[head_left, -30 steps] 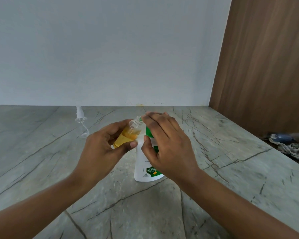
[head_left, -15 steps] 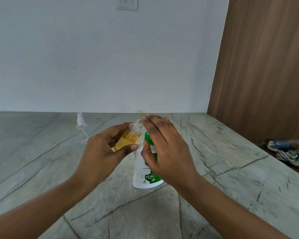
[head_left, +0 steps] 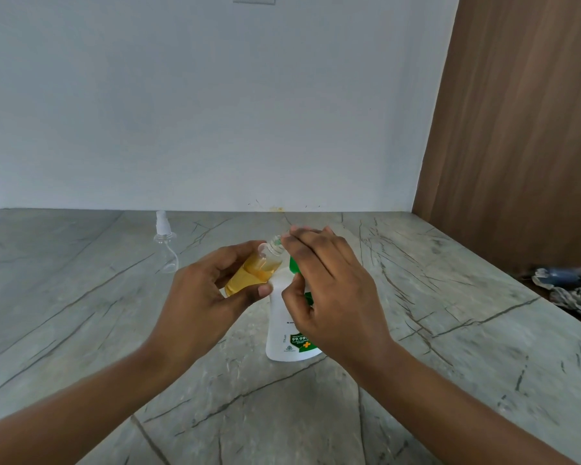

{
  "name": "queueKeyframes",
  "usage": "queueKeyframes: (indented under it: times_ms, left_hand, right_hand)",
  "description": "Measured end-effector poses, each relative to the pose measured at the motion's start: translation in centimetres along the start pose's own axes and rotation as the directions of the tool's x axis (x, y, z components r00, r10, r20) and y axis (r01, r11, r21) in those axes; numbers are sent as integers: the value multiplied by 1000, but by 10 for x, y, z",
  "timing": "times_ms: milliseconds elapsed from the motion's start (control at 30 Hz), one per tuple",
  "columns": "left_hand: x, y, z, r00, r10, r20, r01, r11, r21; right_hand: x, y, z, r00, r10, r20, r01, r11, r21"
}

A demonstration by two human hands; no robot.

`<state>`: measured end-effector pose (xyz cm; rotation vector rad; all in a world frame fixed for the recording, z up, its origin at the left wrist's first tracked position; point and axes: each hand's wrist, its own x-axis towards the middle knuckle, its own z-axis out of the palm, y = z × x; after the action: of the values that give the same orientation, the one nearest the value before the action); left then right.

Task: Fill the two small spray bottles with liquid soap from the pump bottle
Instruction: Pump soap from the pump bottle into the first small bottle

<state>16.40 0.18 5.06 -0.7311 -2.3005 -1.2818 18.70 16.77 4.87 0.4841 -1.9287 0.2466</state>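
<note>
My left hand (head_left: 202, 293) grips a small clear bottle (head_left: 254, 271) holding amber liquid soap, tilted with its open neck up and to the right. That neck sits under the fingertips of my right hand (head_left: 329, 290), which lies over the top of the white pump bottle (head_left: 284, 330) with a green label and green pump. The pump head is mostly hidden by my right hand. A spray head with its clear dip tube (head_left: 164, 234) stands on the counter at the back left.
The grey veined stone counter (head_left: 81, 313) meets a pale wall behind and a brown wooden panel (head_left: 524, 129) at the right. A crumpled cloth (head_left: 571, 290) lies past the counter's right edge.
My hands keep the same hold on the small bottle and the pump top. The view has tilted up a little, bringing a wall switch plate into sight.
</note>
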Motion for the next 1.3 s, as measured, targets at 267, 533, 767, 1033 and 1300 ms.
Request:
queueKeyframes:
  times_ms: [267, 533, 767, 1033, 1300]
  left_hand:
    - [2, 2, 0, 1000, 8, -7, -8, 1000, 0]
    - [5, 6, -2, 1000, 8, -20, -7, 1000, 11]
    - [8, 9, -4, 999, 22, -29, -22, 1000, 17]
    - [6, 7, -3, 999, 29, -24, -29, 999, 20]
    - [2, 3, -2, 999, 43, -5, -43, 999, 16]
  right_hand:
    - [-3, 3, -1, 997, 3, 75, -1, 999, -38]
    - [3, 3, -8, 996, 4, 94, 3, 997, -74]
    - [6, 5, -8, 995, 5, 96, 3, 996, -84]
    - [2, 3, -5, 999, 12, 41, -10, 999, -46]
    - [0, 2, -5, 1000, -10, 0, 10, 999, -33]
